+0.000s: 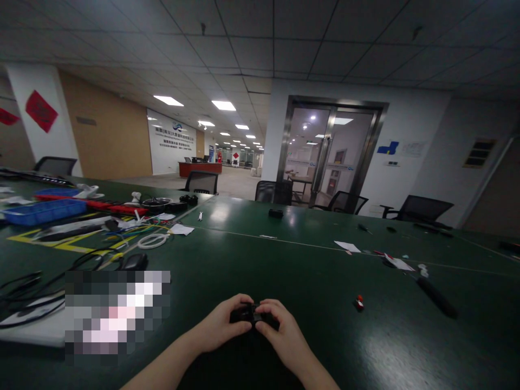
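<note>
Pinching small black object (244, 314) over green bench (309, 271), low centre: left hand (221, 326) and right hand (285, 331), fingers and thumbs closed on opposite sides. Step seems 2-handed handling; next move likely calls for steady grip.

2 bare forearms slant inward from the bottom edge, the left forearm (174, 358) lying at a lower angle than the steeper right forearm (313, 372), so that the left hand (228, 325) and the right hand (283, 329) sit close together, low in the middle of the view. Both hands are bent in a pinching grip, fingers curled on the far side and the 2 thumbs on the near side, their tips pointing toward each other, just beside one another.
</note>
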Demonstrator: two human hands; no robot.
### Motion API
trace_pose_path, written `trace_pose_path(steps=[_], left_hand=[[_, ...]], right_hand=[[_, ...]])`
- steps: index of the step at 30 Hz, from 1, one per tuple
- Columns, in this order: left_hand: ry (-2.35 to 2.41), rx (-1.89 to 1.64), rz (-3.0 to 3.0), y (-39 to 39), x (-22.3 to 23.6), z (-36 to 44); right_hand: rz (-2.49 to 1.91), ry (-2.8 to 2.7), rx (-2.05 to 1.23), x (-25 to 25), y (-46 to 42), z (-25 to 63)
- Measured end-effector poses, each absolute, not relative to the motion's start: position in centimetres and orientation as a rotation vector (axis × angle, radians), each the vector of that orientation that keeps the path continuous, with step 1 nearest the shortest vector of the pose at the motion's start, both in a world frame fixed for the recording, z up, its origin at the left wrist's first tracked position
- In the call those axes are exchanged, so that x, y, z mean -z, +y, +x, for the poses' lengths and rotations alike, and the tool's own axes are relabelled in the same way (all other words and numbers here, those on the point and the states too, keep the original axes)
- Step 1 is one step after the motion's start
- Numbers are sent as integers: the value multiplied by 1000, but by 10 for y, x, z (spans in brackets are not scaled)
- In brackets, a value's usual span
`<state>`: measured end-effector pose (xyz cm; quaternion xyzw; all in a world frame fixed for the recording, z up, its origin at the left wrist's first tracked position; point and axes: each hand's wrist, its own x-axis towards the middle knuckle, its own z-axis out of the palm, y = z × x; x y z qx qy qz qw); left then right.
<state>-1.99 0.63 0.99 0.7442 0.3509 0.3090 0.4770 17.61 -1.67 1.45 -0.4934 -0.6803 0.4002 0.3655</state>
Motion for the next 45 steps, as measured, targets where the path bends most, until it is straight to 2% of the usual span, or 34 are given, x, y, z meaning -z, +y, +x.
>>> trace_pose_path(steps=[15,45], left_hand=[[929,-740,1856,7,-8,-21],[969,-711,1828,6,-11,-23]], right_hand=[[-1294,-1719,-921,-22,-13,182],[-1181,-1250,-746,-12,1,200]])
